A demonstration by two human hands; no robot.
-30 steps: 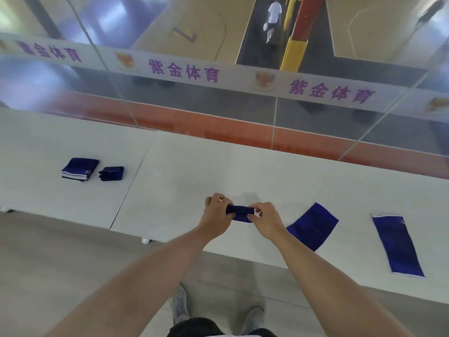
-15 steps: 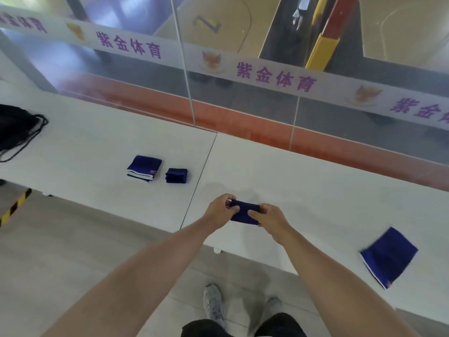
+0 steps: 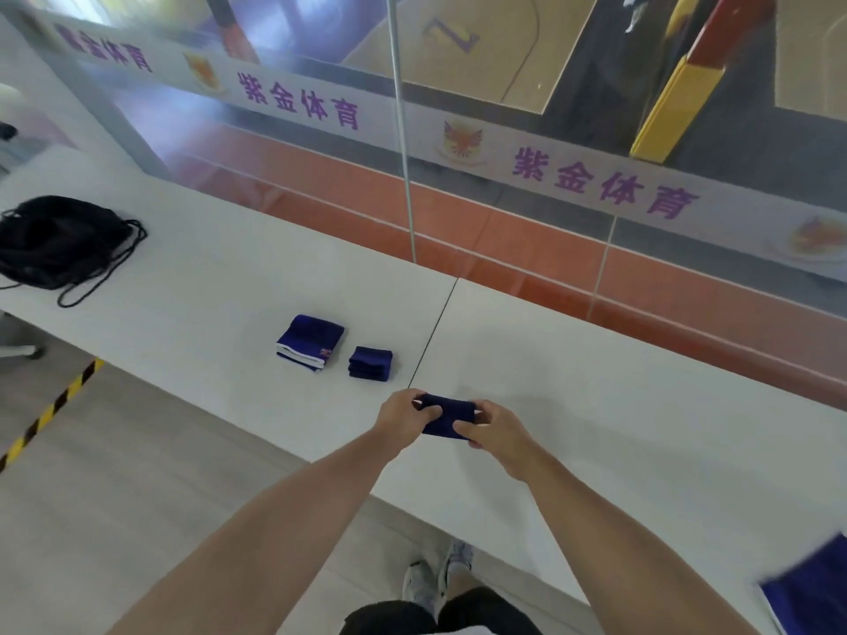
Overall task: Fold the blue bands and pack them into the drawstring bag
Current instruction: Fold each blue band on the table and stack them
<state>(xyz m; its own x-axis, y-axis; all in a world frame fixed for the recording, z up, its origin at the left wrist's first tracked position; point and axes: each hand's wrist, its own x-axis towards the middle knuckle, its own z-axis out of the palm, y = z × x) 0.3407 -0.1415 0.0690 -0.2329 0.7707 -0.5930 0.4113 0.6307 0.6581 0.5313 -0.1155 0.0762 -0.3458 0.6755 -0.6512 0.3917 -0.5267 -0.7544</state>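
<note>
A folded dark blue band [image 3: 447, 417] is held just above the white table [image 3: 618, 428], gripped by my left hand [image 3: 403, 421] at its left end and my right hand [image 3: 492, 428] at its right end. To the left lie a small stack of folded blue bands [image 3: 370, 363] and a larger folded blue stack with white edges [image 3: 309, 342]. The black drawstring bag [image 3: 55, 242] rests crumpled at the table's far left, cords trailing. An unfolded blue band [image 3: 811, 588] shows at the bottom right corner.
A glass wall with a white strip of purple lettering [image 3: 605, 183] runs along the table's far side. A seam [image 3: 433, 330] divides two tabletops. Yellow-black tape [image 3: 46, 414] marks the floor on the left. My shoes [image 3: 435, 579] are below.
The view has swung left, bringing the drawstring bag fully into sight. Both hands, still holding the folded band, have moved left toward the folded stacks. The flat bands have slid to the right edge.
</note>
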